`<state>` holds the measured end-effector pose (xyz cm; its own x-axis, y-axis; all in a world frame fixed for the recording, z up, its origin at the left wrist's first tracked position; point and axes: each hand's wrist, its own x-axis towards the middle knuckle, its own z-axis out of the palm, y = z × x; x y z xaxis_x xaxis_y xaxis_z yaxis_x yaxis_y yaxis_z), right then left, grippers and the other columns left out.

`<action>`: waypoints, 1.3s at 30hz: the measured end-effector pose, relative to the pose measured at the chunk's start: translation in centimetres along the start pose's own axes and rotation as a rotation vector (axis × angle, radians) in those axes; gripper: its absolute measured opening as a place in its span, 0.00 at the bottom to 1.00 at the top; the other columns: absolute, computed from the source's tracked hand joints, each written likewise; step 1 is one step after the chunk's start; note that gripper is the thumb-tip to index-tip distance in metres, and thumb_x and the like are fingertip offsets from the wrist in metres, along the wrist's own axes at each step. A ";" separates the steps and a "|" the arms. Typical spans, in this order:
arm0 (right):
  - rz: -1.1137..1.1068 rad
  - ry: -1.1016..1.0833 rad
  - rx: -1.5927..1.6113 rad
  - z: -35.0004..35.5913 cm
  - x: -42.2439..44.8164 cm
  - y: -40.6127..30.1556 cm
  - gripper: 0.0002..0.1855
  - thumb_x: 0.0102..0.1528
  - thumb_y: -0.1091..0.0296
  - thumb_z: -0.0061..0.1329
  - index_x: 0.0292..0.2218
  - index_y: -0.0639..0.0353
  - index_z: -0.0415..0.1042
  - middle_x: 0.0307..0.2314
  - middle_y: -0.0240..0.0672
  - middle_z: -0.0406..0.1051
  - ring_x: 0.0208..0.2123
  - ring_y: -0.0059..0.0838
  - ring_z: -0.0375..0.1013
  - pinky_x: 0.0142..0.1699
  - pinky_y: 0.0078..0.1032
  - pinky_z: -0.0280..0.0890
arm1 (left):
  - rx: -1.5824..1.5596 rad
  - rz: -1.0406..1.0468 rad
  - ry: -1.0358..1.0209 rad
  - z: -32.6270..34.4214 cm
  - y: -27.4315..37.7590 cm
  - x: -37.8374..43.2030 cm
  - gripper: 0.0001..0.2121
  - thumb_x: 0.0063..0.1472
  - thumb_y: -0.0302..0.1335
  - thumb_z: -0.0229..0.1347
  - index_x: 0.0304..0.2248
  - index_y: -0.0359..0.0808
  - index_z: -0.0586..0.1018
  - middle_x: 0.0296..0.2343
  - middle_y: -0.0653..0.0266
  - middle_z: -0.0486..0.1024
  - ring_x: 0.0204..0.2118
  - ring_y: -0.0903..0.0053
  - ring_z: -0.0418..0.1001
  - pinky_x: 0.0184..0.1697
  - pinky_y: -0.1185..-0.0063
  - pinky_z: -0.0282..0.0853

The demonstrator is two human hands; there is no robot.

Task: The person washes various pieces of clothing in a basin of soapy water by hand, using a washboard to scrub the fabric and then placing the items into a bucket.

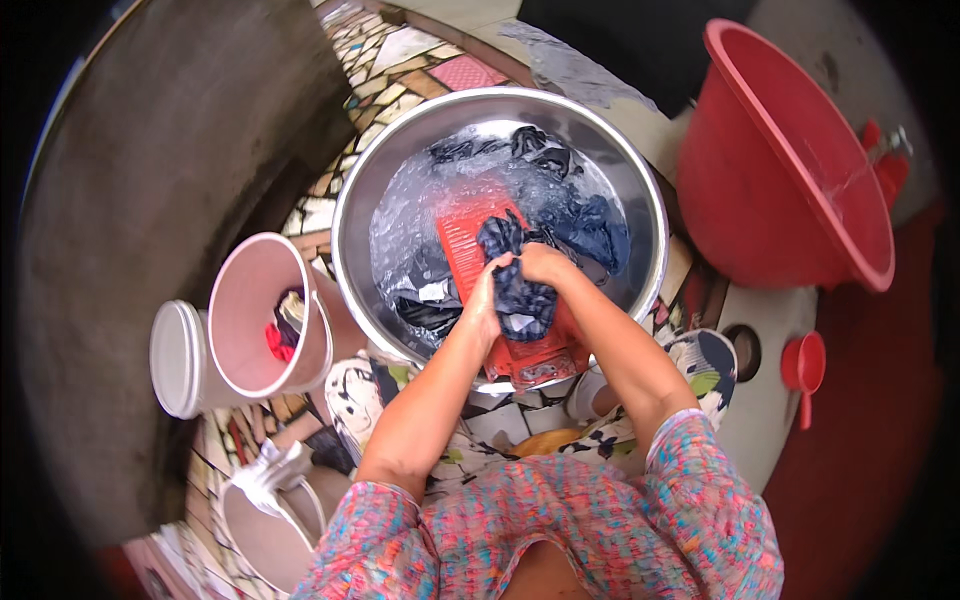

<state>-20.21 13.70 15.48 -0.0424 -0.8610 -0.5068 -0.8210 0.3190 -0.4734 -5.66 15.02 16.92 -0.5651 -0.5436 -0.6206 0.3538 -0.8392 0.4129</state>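
Before me stands a large round metal basin (352, 187) holding soapy water and several dark garments. A red plastic washboard (463, 232) leans in it, its lower end at the near rim. Both my hands grip one dark checked cloth (521, 296) over the board. My left hand (487, 296) holds its left side, while my right hand (541, 264) is closed around its upper part. Right of the board, a blue garment (600, 232) lies in the water. Black cloth (544, 150) pokes out at the far side, and dark cloth (424, 315) lies to the left.
On the left are a pink bucket (232, 322) with some clothes inside and a white lidded bucket (176, 360). White cloth (266, 476) hangs over another bucket (262, 532). At right, a big red tub (735, 172) stands tilted near a tap (896, 141); a red dipper (802, 364) lies lower.
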 end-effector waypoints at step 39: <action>0.040 -0.132 0.529 -3.5 4.6 -3.0 0.24 0.44 0.63 0.59 0.42 0.58 0.68 0.37 0.37 0.70 0.39 0.30 0.69 0.45 0.25 0.63 | 1.702 0.652 0.236 -4.7 -0.8 -0.9 0.30 0.50 0.27 0.52 0.55 0.35 0.60 0.38 0.47 0.70 0.39 0.58 0.72 0.42 0.67 0.69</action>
<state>-19.97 7.37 17.06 0.0324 -0.7981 -0.6016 -0.4201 0.5353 -0.7328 -1.92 16.09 13.99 -0.5061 -0.8552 -0.1117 -0.6866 0.3212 0.6522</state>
